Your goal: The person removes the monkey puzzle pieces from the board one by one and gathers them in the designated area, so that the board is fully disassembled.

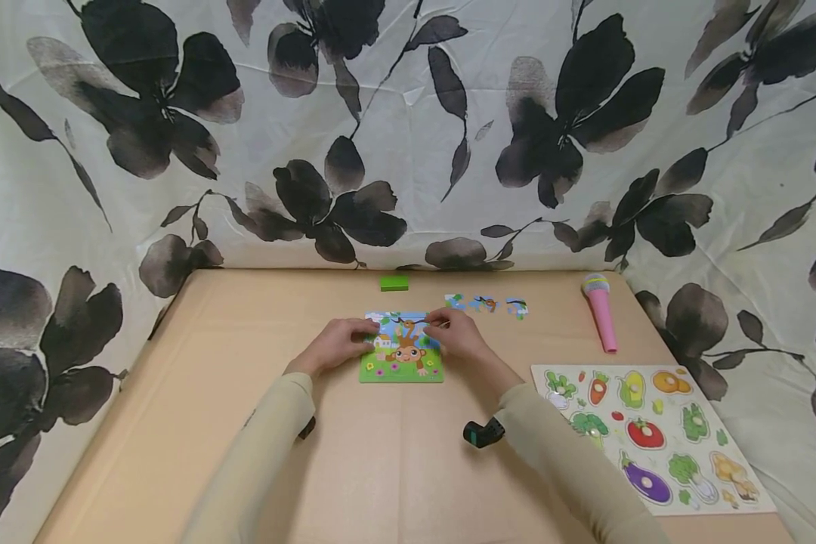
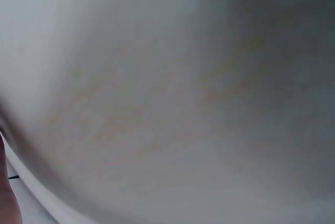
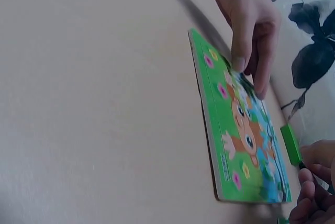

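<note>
A jigsaw puzzle board (image 1: 403,370) with a monkey on green grass lies flat on the table. My left hand (image 1: 336,341) rests at its left edge, with thumb and fingertips spread and touching the picture, as the right wrist view also shows. Over the upper right corner of the board is my right hand (image 1: 459,332), thumb and finger pinching a small puzzle piece, mostly hidden; a dark sliver of it shows at the fingertips (image 3: 314,155) in the right wrist view. The left wrist view is a pale blur with a strip of hand at its edge.
Three loose puzzle pieces (image 1: 484,304) lie behind the right hand. A green block (image 1: 394,283) sits at the table's back edge. To the right are a pink toy microphone (image 1: 602,321) and a white vegetable board (image 1: 557,374), partly under my right forearm. Floral cloth (image 1: 421,151) hangs behind.
</note>
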Motion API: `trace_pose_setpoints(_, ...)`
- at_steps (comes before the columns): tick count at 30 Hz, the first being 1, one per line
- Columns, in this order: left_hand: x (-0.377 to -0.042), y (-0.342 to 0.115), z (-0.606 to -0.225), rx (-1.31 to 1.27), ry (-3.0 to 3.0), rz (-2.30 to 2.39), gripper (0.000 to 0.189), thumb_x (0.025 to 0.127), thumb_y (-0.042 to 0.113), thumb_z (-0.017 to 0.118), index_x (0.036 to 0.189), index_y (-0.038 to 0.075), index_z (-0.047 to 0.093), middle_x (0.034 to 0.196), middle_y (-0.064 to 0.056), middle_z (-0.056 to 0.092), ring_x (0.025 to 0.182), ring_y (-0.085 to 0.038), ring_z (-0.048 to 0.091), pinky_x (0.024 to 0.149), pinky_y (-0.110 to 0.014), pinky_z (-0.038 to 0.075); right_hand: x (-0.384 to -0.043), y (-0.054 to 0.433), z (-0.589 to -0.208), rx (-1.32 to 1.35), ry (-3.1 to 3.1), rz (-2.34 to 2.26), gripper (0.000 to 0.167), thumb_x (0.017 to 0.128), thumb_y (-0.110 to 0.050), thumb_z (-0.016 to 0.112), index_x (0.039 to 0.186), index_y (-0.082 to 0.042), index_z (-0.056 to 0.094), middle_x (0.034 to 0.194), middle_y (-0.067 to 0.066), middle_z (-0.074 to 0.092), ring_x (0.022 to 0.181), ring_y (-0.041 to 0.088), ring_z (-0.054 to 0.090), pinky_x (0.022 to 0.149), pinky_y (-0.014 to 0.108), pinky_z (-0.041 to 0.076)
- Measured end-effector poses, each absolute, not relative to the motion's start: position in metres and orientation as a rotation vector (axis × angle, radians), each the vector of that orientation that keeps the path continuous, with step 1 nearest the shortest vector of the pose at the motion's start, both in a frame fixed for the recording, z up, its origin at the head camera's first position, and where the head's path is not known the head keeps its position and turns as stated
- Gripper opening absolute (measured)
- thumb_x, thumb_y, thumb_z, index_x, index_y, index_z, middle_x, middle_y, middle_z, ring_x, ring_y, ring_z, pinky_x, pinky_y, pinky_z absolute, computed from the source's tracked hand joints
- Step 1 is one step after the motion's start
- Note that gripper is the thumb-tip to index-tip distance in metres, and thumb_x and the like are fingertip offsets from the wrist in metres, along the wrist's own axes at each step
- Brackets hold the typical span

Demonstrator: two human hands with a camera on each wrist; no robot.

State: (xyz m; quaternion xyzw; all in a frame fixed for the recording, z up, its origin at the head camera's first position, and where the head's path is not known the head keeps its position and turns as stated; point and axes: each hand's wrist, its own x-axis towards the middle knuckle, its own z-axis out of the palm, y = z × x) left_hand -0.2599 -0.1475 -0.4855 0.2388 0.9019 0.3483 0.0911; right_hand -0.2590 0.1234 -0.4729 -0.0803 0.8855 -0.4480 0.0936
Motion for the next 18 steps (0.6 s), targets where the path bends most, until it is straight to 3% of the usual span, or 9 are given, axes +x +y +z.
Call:
trace_pose_setpoints(7, -0.259, -0.148, -0.488, 0.76, 2.689, 1.011, 0.032, 0.091, 0.014, 0.069, 0.122, 0.007, 0.07, 0.134, -0.009, 0.06, 0.132, -0.029, 0.048, 0.112, -0.045, 0.035, -0.257, 0.106, -0.474, -0.275, 2.525, -1.393, 0.028, 0.095, -0.016, 0.065, 0.12, -0.003, 0.065, 0.106, 0.007, 0.064, 0.096, 0.022, 0.063, 0.079, 0.033, 0.052)
trace_pose_setpoints(15, -0.26, -0.142, -0.482, 0.806, 2.75, 1.075, 0.023, 0.09, 0.011, 0.07, 0.111, 0.003, 0.072, 0.113, -0.007, 0.069, 0.105, -0.023, 0.063, 0.094, -0.042, 0.049, -0.258, 0.098, -0.476, -0.31, 2.544, -1.369, 0.026, 0.095, -0.017, 0.065, 0.118, -0.006, 0.068, 0.103, 0.004, 0.066, 0.094, 0.02, 0.062, 0.08, 0.034, 0.053)
trace_pose_setpoints(18, -0.259, -0.141, -0.484, 0.816, 2.753, 1.052, 0.023, 0.089, 0.011, 0.071, 0.111, 0.004, 0.072, 0.112, -0.006, 0.07, 0.105, -0.022, 0.062, 0.095, -0.041, 0.049, -0.259, 0.096, -0.478, -0.311, 2.55, -1.347, 0.025, 0.095, -0.018, 0.064, 0.117, -0.007, 0.069, 0.102, 0.003, 0.066, 0.093, 0.019, 0.061, 0.081, 0.034, 0.052)
